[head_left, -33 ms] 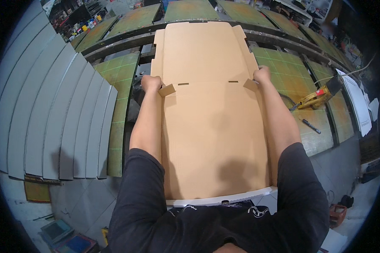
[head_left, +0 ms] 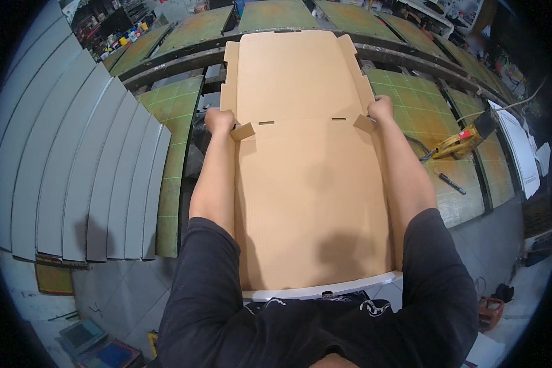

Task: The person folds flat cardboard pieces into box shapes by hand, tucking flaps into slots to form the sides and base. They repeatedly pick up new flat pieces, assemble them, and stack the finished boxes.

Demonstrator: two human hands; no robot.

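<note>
A large brown cardboard box (head_left: 313, 196) lies open before me, its lid panel (head_left: 294, 73) stretching away at the far end. Its side walls stand up, and two small flaps bend inward at the fold near the slots. My left hand (head_left: 219, 121) is closed around the left wall by the left corner flap (head_left: 243, 131). On the opposite side my right hand (head_left: 381, 108) is closed at the right wall, beside the right corner flap (head_left: 364, 124). Parts of the fingers of both hands are hidden behind the cardboard.
A tall stack of grey-white folded boxes (head_left: 73, 159) stands to the left. Green gridded boards (head_left: 398, 92) lie on a dark frame beneath the box. To the right are a yellow heat gun-like tool (head_left: 460, 144), a black marker (head_left: 452, 183) and white papers (head_left: 518, 147).
The lid panel's far edge has risen very slightly, with its side flaps shifting a little. Both hands keep their places on the box walls.
</note>
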